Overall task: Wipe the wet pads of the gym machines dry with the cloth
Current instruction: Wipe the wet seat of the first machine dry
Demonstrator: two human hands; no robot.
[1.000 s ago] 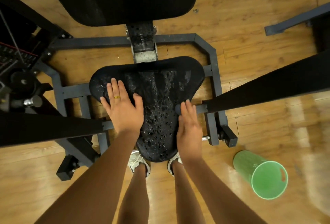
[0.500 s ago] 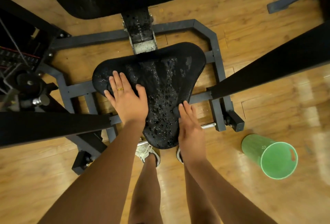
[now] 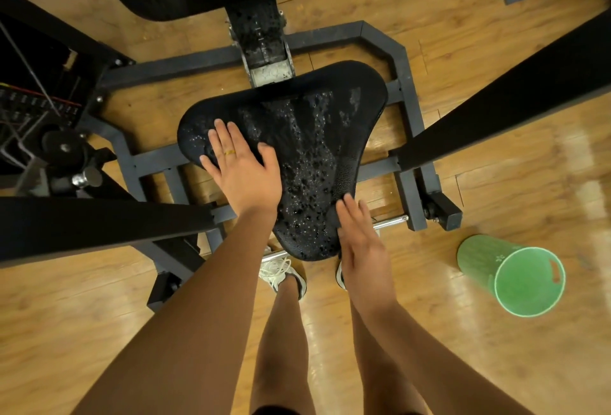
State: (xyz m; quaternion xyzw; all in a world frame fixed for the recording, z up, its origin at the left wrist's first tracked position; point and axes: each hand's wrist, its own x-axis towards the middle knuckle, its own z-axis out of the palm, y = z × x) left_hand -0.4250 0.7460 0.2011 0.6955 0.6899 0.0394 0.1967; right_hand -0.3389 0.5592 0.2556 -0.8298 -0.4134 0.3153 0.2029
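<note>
Both hands lie open and hold nothing visible, your left hand [image 3: 243, 171] flat on the left side of the wet seat pad [image 3: 307, 137], your right hand [image 3: 360, 242] at its near right edge; wiping looks unstarted and no cloth shows, so you need it first.

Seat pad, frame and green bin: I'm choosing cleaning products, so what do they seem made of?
Seat pad: black vinyl-like upholstery, lightly textured; water beads on it instead of soaking in. Frame: probably steel tube painted matte grey, judging by its square sections. Green bin: likely moulded plastic, with a cut-out handle slot.
</note>
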